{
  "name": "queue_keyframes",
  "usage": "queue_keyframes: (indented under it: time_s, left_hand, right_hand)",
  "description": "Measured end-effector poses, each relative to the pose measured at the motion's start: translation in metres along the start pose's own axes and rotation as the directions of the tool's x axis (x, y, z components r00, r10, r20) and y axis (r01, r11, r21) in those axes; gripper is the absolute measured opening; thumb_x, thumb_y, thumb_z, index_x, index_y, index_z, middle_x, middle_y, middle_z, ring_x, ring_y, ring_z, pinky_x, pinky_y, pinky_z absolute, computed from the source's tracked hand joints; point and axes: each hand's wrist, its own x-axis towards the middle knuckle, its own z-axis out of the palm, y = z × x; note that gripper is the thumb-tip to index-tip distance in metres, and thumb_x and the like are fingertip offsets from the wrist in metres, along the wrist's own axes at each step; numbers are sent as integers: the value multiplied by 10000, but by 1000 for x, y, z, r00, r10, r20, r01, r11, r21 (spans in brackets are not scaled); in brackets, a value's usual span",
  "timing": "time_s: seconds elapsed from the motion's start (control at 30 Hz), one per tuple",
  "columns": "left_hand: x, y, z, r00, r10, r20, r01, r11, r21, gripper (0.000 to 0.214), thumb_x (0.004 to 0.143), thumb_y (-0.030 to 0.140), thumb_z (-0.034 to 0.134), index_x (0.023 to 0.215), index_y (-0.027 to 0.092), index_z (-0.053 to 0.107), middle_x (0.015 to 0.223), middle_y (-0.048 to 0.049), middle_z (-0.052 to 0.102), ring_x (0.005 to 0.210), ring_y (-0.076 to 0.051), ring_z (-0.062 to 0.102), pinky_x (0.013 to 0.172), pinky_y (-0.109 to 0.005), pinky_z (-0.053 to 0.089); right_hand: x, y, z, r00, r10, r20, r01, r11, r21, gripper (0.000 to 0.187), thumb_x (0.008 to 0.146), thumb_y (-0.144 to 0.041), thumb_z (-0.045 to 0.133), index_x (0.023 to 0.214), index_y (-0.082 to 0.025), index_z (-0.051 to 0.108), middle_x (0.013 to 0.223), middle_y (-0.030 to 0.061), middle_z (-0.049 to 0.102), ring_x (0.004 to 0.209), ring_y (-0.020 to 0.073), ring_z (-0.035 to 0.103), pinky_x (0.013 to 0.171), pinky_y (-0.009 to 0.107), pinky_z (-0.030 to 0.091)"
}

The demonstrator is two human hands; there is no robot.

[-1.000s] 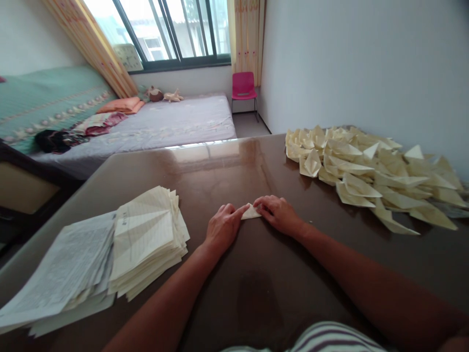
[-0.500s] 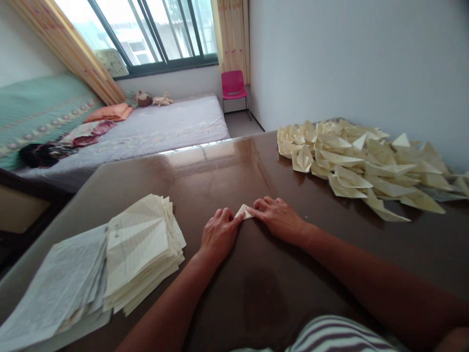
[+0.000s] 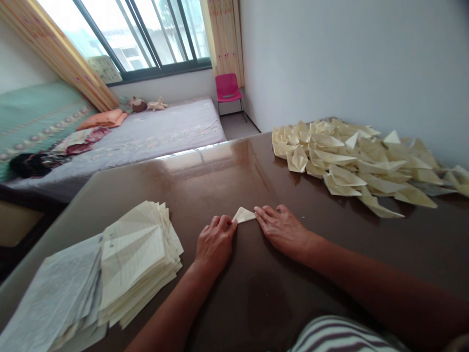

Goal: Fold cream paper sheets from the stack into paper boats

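Note:
A small cream paper (image 3: 245, 215), folded into a triangle, lies on the glossy brown table between my two hands. Its left corner is pinched by my left hand (image 3: 215, 239), whose other fingers are curled. My right hand (image 3: 280, 229) lies with fingers stretched flat, the fingertips touching the right corner. To the left of my left hand sits a thick stack of cream printed sheets (image 3: 134, 254), the top one creased. Beside that stack lie greyish printed papers (image 3: 54, 288). Beyond my right hand spreads a heap of folded cream paper boats (image 3: 351, 156).
The brown table (image 3: 205, 181) reaches up to a bed (image 3: 176, 122) with a lilac sheet. A pink chair (image 3: 227, 88) stands by the window. A pale wall (image 3: 348, 58) runs along the right, behind the heap.
My right fingers have straightened and moved out to the right corner, so more of the folded paper shows between my hands. The view has shifted slightly.

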Motion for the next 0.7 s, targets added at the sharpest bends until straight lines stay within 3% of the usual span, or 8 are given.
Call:
queue_keyframes:
  time_s: [0.3, 0.43, 0.53, 0.63, 0.7]
  left_hand:
    - [-1, 2, 1, 999, 5, -40, -3, 999, 41, 289, 901, 177, 480, 1136, 239, 636, 990, -60, 613, 931, -222, 531, 676, -316, 474]
    - [-1, -6, 10, 989, 14, -144, -20, 999, -36, 300, 918, 198, 460, 1155, 278, 627, 1003, -39, 631, 926, -208, 545, 724, -320, 495]
    - [-1, -11, 16, 980, 37, -194, -65, 988, -140, 329, 910, 177, 452, 1173, 279, 621, 1015, -41, 637, 926, -204, 552, 757, -328, 508]
    - [1, -15, 19, 966, 52, -252, -136, 934, -329, 384, 895, 125, 422, 1209, 253, 603, 1058, -59, 623, 970, -184, 564, 836, -319, 511]
    - [3, -17, 21, 958, -6, -287, -137, 869, -476, 403, 901, 114, 402, 1240, 237, 581, 1107, -69, 607, 996, -165, 579, 885, -308, 503]
  right_hand:
    - [8, -1, -6, 997, 3, -72, -4, 1000, -17, 285, 903, -123, 459, 1125, -87, 634, 1198, 176, 627, 1053, 273, 542, 793, 415, 436]
    - [18, 2, 2, 978, 27, -208, -9, 996, 85, 341, 954, -249, 447, 1267, -156, 546, 1302, 116, 576, 1101, 248, 513, 845, 401, 432]
    - [24, 4, 13, 971, 9, -239, 30, 987, 160, 423, 938, -373, 490, 1308, -170, 517, 1308, 110, 570, 1124, 252, 494, 882, 397, 441]
    - [30, 9, 22, 968, -2, -250, 67, 965, 253, 396, 938, -357, 490, 1270, -151, 558, 1227, 113, 612, 1077, 234, 517, 925, 376, 444]
    - [31, 13, 24, 963, 3, -270, 91, 937, 336, 384, 941, -327, 483, 1277, -156, 558, 1197, 110, 620, 1058, 217, 533, 953, 371, 436]
